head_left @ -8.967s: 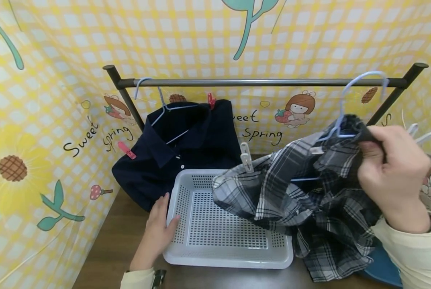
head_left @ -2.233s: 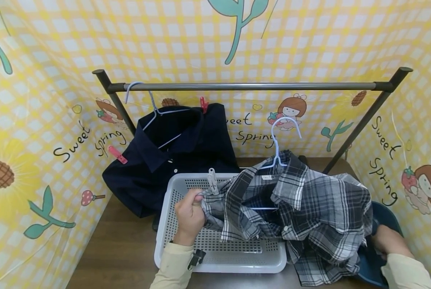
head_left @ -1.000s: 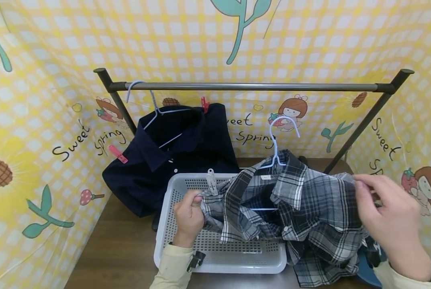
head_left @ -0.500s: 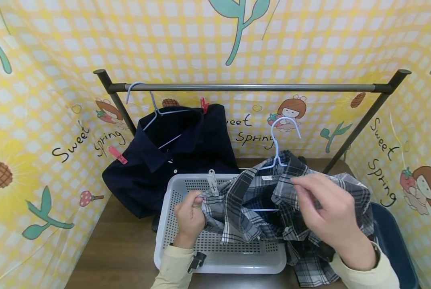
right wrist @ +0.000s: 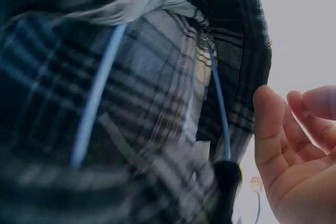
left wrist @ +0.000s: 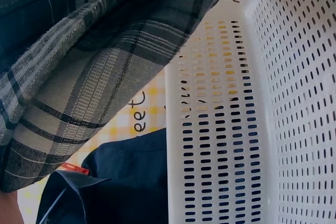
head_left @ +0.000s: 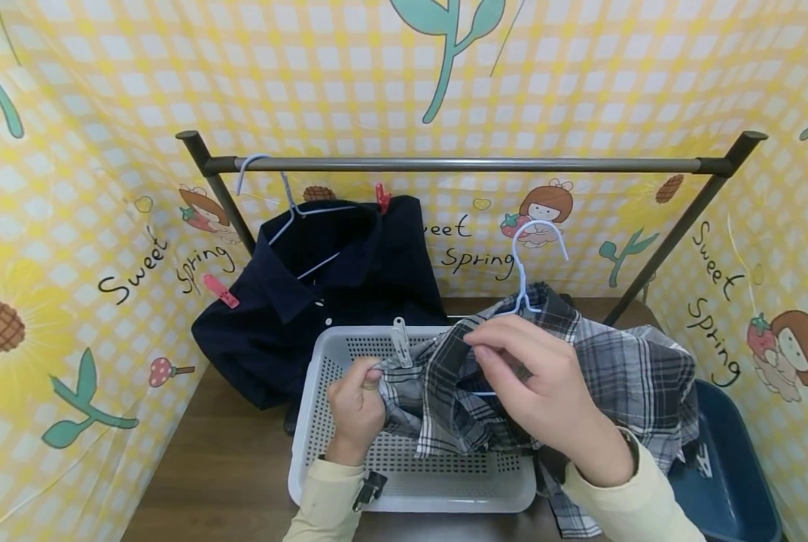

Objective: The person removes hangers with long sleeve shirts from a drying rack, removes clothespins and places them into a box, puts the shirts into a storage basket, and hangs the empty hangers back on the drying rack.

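At lower center, the left grip (head_left: 356, 403) pinches one end of a plaid shirt (head_left: 620, 376) stretching to lower right, likely light, limp and best held by shoulders or collar (head_left: 447, 357); the right grip (head_left: 539, 376), fingers slightly parted, is at that collar.

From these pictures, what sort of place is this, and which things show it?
Probably a small corner for hanging laundry, judging by three things: a rack from which a dark shirt hangs, a plaid shirt on a hanger, and a perforated basket beneath part of it.
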A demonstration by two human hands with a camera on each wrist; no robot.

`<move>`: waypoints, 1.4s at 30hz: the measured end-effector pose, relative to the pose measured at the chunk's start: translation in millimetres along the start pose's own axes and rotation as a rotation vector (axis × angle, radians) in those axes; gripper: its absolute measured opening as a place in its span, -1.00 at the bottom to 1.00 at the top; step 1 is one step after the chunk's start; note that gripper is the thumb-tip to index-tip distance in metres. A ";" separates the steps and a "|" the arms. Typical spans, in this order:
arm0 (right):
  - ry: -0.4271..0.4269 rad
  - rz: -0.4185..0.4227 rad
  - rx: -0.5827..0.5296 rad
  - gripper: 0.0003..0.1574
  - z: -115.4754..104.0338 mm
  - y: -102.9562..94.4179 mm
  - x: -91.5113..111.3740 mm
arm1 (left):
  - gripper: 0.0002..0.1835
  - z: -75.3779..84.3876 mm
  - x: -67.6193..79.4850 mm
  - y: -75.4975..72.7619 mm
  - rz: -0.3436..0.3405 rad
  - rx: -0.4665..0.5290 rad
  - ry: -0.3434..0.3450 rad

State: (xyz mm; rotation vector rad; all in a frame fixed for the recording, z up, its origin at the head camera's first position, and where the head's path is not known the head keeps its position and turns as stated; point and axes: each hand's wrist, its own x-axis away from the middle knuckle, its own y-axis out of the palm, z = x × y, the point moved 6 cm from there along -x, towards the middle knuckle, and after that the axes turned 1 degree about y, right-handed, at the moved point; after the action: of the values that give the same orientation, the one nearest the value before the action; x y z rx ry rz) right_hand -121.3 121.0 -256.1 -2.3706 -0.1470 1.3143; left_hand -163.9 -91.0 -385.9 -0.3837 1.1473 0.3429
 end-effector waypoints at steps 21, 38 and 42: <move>0.027 -0.205 0.278 -0.55 -4.5 48.9 -29.9 | -0.59 8.5 -2.8 -0.6 -0.020 0.021 0.005; 0.180 -0.579 0.534 -0.69 9.9 82.9 -41.1 | -0.61 8.1 -0.4 1.3 -0.057 0.039 -0.021; 0.229 -0.581 0.416 -0.61 12.1 81.6 -41.5 | -0.61 7.9 -0.5 0.7 -0.052 0.036 -0.011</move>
State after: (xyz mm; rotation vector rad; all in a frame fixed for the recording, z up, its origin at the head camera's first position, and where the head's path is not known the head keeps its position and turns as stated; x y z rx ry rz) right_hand -163.0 39.0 -262.7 -1.8994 -0.4132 0.7115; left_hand -158.0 -86.9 -382.8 -0.3785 1.1296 0.2784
